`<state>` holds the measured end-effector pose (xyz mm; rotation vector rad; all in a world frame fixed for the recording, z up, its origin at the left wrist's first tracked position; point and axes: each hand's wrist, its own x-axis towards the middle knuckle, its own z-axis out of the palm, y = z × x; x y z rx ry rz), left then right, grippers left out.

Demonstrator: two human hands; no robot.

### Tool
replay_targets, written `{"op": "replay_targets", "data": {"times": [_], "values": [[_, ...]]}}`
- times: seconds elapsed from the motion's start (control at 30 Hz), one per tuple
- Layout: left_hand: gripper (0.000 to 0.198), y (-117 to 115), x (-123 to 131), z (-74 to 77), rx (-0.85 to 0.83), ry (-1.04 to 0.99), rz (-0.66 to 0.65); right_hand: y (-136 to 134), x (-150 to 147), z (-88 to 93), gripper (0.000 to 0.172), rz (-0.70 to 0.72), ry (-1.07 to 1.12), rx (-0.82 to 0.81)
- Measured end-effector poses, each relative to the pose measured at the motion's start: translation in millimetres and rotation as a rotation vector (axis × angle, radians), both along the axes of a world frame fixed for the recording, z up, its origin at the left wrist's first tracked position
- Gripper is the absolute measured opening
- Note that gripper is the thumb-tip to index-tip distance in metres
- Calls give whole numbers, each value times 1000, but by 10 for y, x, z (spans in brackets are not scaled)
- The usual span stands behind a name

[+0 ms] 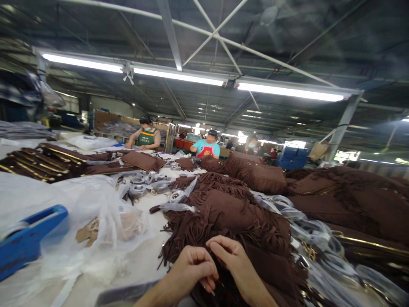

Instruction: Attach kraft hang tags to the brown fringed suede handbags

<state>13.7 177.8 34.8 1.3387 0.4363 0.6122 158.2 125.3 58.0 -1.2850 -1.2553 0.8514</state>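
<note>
My left hand (191, 266) and my right hand (234, 262) meet at the bottom centre of the view, fingers curled and pinched on the fringe of a brown suede fringed bag (230, 221) lying just in front of me. The fingertips of both hands press into the dark fringe strands. More brown fringed bags (260, 177) are piled behind it and to the right.
A clear plastic bag (105, 221) with tags and a blue tool (27, 238) lie at the left. Grey wrapped straps (150, 185) cover the white table (140, 264). Stacked brown pieces (44, 162) sit far left. Several other people (147, 136) work at the far end.
</note>
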Motion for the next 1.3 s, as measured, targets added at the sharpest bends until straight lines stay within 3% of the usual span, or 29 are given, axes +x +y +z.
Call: {"op": "replay_targets", "data": {"times": [0.23, 0.33, 0.43, 0.63, 1.07, 1.3], "values": [[33, 93, -4, -25, -36, 27, 71, 12, 48, -181, 42, 25, 418, -62], [33, 145, 2, -85, -7, 74, 92, 10, 89, -240, 47, 33, 285, -49], [33, 143, -3, -114, 125, 73, 139, 12, 79, -290, 53, 30, 198, -31], [17, 86, -59, -35, 327, 7, 151, 20, 32, -332, 54, 67, 97, -36], [16, 100, -77, -29, 290, -45, -70, -25, 27, -381, 42, 140, 53, -14], [13, 87, -91, 0, 332, 2, -110, -25, 23, -330, 43, 134, 22, -30]]}}
